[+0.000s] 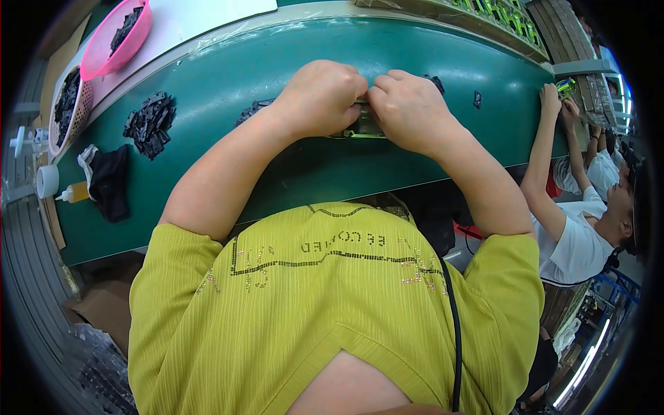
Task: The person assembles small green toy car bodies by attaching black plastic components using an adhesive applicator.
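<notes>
Both my hands meet over the green tabletop [235, 166], close to its near edge. Between them is a small dark, see-through part with yellow-green edges [366, 127], its kind mostly hidden by my fingers. My left hand [321, 95] grips its left end with curled fingers. At its right end, my right hand [409, 109] is closed in the same way, the knuckles of both hands nearly touching. A pile of small black plastic pieces [253, 111] lies partly hidden by my left forearm. More black pieces [434, 84] show just beyond my right hand.
To the left lie a larger heap of black pieces [150, 126], a black cloth [111, 185] and a yellow-filled bottle [75, 192]. Baskets, one pink [93, 61], one pale [84, 104], hold black pieces. A co-worker's hands [551, 98] work at the right; green parts fill a tray [498, 43].
</notes>
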Demonstrator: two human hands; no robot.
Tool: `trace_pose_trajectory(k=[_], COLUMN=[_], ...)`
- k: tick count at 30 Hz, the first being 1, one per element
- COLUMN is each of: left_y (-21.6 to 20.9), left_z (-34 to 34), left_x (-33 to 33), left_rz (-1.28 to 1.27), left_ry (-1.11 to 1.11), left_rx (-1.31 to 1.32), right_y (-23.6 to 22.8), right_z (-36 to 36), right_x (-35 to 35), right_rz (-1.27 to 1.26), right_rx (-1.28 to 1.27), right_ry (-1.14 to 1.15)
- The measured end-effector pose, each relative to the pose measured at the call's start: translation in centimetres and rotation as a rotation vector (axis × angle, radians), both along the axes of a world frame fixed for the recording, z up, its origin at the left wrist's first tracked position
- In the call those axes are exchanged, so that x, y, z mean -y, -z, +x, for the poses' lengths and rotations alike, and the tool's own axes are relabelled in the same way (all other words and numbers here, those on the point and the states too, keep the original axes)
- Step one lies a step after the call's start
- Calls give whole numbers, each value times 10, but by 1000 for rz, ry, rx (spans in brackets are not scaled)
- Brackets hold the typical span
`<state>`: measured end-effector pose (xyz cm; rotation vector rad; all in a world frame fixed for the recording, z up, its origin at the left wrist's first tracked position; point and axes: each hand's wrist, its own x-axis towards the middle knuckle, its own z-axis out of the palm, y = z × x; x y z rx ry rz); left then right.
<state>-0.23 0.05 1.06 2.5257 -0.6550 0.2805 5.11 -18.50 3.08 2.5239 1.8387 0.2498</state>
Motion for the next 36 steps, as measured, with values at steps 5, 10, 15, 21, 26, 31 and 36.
trace_pose_trajectory(k=[5,10,15,21,26,31,36], left_y=[2,9,-10,-17,0,5,6], left_z=[-4,-5,-5,-11,-6,-5,-7], left_x=[5,-1,-3,0,-3,-1,0], left_rz=[-9,-84,-110,74,-46,-101,-121], left_ry=[-13,-94,-20,41,32,61,95], left_rx=[63,54,-172,-168,-27,66,82], right_y=[-2,8,26,22,13,-18,-2], right_z=[-3,21,41,36,25,-26,-34], right_x=[8,46,88,85,89,60,29], right_rz=[33,540,579,456,737,822,529], right_rx=[-131,-885,-628,-482,-785,-765,-287], right_ry=[108,490,968,948,940,525,176])
